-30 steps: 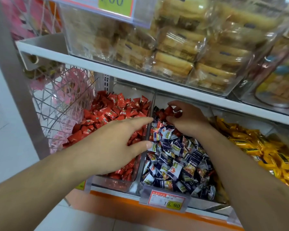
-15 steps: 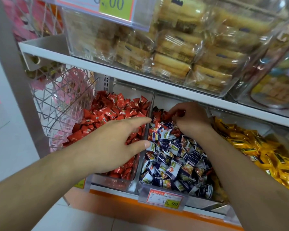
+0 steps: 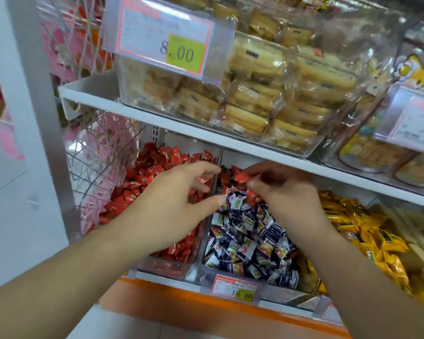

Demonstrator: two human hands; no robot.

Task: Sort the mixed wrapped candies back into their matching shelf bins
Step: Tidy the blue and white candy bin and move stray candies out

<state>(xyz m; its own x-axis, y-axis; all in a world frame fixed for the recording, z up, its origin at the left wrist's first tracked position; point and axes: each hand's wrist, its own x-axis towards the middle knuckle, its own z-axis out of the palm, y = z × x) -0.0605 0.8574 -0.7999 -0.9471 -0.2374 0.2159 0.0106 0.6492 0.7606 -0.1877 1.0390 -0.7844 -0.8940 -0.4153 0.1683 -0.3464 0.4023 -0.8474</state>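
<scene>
Three clear bins sit side by side on the lower shelf. The left bin (image 3: 168,266) is full of red wrapped candies (image 3: 147,167). The middle bin (image 3: 285,293) holds navy-and-white candies (image 3: 250,238), with a few red ones mixed in at its back. My right hand (image 3: 287,192) is at the back of the middle bin and pinches a red candy (image 3: 242,177) lifted off the pile. My left hand (image 3: 171,206) hovers over the divider between the two bins, fingers spread and relaxed, holding nothing.
Yellow wrapped candies (image 3: 367,231) fill the bin on the right. The white upper shelf (image 3: 206,133) hangs low over the bins and carries clear boxes of packaged biscuits (image 3: 255,94). A wire basket (image 3: 96,167) stands to the left. Price tags (image 3: 235,288) clip to the bin fronts.
My right hand has lifted a red candy out of the back of the middle bin. My left hand has spread its fingers further toward it. The camera tilted upward.
</scene>
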